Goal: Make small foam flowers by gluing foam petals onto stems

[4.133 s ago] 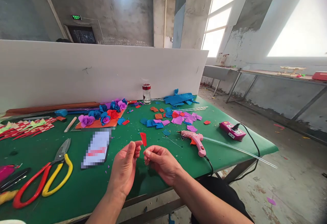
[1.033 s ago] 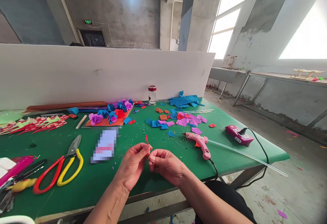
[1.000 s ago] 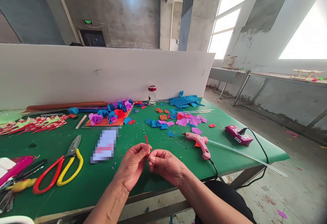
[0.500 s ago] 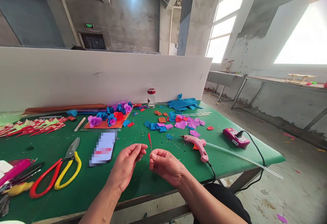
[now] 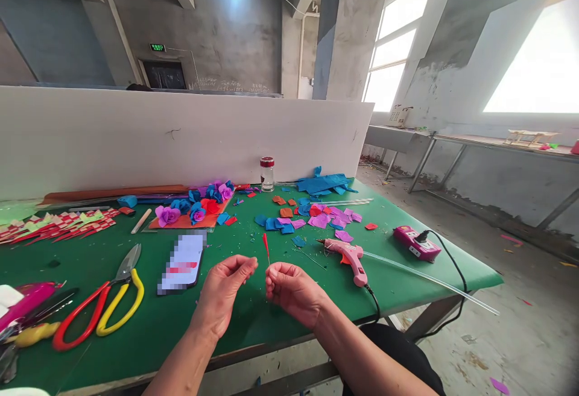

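Between finger and thumb of my right hand (image 5: pixel 289 287) is a thin wire stem with red paper wrapped round its top (image 5: pixel 266 244), held upright above the table. Close by on its left, my left hand (image 5: pixel 228 284) has its thumb and fingertips pressed together; whatever lies in that pinch, if anything, is too small to make out. The two hands are slightly apart. Beyond them lie purple paper pieces (image 5: pixel 319 220) and blue paper pieces (image 5: pixel 274 223). A pink hot glue gun (image 5: pixel 350 256) with a long clear glue stick rests to the right of my right hand.
On the green table (image 5: pixel 181 330), a phone (image 5: pixel 183 260) and red-and-yellow scissors (image 5: pixel 118 290) lie to the left. Paper flowers (image 5: pixel 199 206) sit behind the phone. A lidded glass jar (image 5: pixel 267 176) stands at the back. A pink power strip (image 5: pixel 416 243) with a black cord is at the right.
My left hand's fingers have drawn closer together into a tighter pinch, a little further left of the red-tipped stem. My right hand still holds the stem in nearly the same place.
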Available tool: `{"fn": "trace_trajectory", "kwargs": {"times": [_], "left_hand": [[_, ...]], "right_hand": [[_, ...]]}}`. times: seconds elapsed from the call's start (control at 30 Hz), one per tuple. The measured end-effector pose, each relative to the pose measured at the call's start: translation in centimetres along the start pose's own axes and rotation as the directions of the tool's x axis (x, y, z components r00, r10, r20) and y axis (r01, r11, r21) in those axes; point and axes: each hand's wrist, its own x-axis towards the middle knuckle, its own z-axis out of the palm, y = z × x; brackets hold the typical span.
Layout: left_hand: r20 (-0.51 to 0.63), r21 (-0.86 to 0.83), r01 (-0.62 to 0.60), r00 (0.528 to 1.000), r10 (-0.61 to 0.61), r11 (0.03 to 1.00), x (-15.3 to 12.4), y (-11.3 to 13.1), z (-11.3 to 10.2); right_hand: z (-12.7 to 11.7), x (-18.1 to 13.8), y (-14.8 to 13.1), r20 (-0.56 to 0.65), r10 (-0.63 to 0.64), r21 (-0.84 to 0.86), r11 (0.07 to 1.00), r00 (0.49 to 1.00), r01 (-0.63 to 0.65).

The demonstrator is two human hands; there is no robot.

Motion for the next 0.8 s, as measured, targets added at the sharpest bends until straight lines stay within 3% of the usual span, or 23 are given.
{"fn": "trace_trajectory", "kwargs": {"times": [0.2,0.33,0.47,0.6,0.8], "left_hand": [[0.115,0.008,-0.020,0.993,0.019,1.000,-0.6,0.2,1.0],[0.038,0.042,-0.046,0.998,0.044,0.998,-0.7,0.1,0.9],[0.026,0.105,-0.059,0.998,0.056,0.993,-0.7,0.1,0.7],[0.080,0.163,-0.043,0.996,0.031,0.986,-0.8,0.0,1.1],[0.162,0.157,-0.010,0.987,-0.016,0.988,-0.9,-0.3,1.7]], "right_hand": [[0.3,-0.3,0.4,0.005,0.036,-0.048,0.998,0.999,-0.035],[0.4,-0.5,-0.4,-0.002,0.035,-0.315,0.949,0.999,-0.034],[0.4,-0.4,-1.9,-0.083,-0.186,-0.489,0.863,0.979,0.122],[0.3,-0.2,-2.7,-0.089,-0.290,-0.510,0.835,0.953,0.206],[0.3,-0.2,-2.6,0.002,-0.184,-0.356,0.919,0.983,0.172]]}}
